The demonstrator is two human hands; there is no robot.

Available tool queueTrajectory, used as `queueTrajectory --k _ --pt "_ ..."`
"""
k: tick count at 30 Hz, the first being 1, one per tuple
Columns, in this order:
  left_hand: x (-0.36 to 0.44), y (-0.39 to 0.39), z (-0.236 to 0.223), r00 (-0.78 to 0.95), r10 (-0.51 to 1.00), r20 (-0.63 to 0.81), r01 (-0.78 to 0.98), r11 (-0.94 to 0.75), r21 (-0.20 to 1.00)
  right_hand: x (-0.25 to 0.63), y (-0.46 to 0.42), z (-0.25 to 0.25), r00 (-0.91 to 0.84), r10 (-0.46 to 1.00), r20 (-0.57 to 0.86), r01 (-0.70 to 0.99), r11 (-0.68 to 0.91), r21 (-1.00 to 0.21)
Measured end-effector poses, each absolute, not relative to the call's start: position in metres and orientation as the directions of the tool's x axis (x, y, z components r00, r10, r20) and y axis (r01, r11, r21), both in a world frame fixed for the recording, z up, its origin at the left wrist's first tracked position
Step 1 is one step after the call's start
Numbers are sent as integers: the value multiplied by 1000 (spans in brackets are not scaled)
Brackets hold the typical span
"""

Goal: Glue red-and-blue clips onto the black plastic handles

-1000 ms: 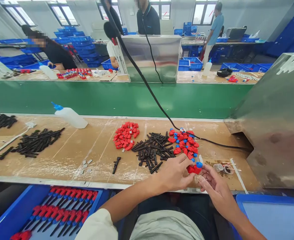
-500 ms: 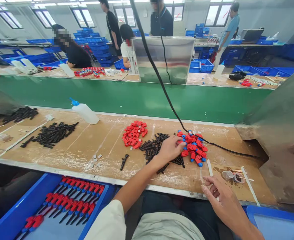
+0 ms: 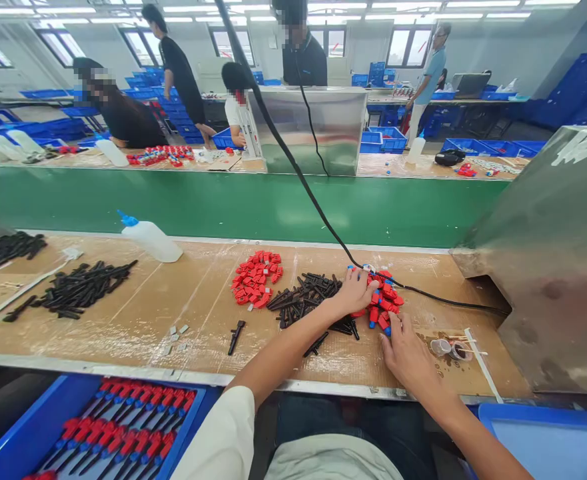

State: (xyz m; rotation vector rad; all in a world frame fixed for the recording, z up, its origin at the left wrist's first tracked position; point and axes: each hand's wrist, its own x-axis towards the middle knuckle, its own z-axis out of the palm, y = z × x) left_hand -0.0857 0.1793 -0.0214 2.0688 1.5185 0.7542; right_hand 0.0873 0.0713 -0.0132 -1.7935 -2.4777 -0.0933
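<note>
My left hand (image 3: 357, 291) lies over the left side of a pile of red and blue plastic parts (image 3: 384, 300), its fingers stretched out and apart. My right hand (image 3: 404, 347) has come to the near right edge of the same pile, fingertips at the parts and fingers loosely spread. No part shows clearly in either hand. Beside the pile and partly under my left forearm lie black toy-gun-shaped parts (image 3: 298, 300). A heap of red pieces (image 3: 258, 279) sits farther left. One black gun-shaped part (image 3: 236, 337) lies alone nearer the table edge.
A black cable (image 3: 318, 203) hangs down across the table. At right are small cups (image 3: 440, 347) with sticks and a metal housing (image 3: 553, 287). Left are a squeeze bottle (image 3: 156, 241), black parts (image 3: 80, 288), and a blue bin (image 3: 200, 410) of assembled pieces. Several people work beyond.
My right hand has moved forward from the table's front edge to the red and blue pile. My left hand has settled lower over the pile. The view has shifted slightly.
</note>
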Motion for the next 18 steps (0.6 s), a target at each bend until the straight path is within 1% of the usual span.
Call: queueTrajectory --k 3,6,9,12,15,18 --pt "-105 187 -15 239 962 129 669 -260 696 91 67 -12 -325 936 136 945 326 12" --pt "-124 197 -6 205 973 109 625 -216 750 98 57 -11 -360 909 209 931 365 14" --pt "-133 204 2 154 983 96 578 -168 798 102 49 -9 -419 865 277 898 440 -16" --pt "-137 208 10 118 990 80 556 -133 821 103 42 -8 -472 826 306 859 510 -51" --pt "-143 212 18 135 989 59 545 -123 829 102 36 -6 -517 783 346 815 574 -78" --pt "-154 215 27 188 982 26 545 -127 829 100 30 -1 -569 725 388 759 645 -91"
